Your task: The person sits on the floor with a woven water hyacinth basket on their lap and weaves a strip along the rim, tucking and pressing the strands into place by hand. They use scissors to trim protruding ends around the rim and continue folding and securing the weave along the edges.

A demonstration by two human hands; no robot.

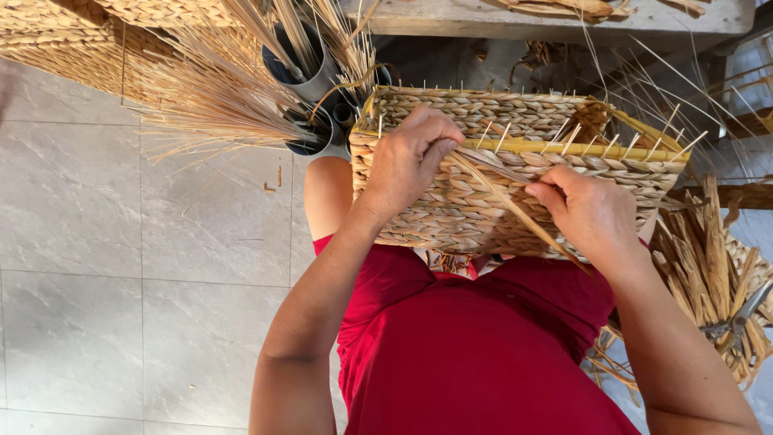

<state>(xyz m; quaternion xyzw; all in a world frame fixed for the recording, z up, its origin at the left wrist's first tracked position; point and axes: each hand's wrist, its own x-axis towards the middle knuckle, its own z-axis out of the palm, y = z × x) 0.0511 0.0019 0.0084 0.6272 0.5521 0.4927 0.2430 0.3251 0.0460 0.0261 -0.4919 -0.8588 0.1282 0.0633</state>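
Basket (483, 201) long axis left-right | left hand (407, 161) gripping its rim | right hand (592, 211) pinching straw strand (515, 208), diagonal

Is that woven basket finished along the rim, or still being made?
Unfinished: thin stakes stick up along the basket rim, and a loose strand trails between both hands.

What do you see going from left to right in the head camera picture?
Grey floor tiles → dried straw bundle → grey tubes → left hand → right hand → heap of dried reeds.
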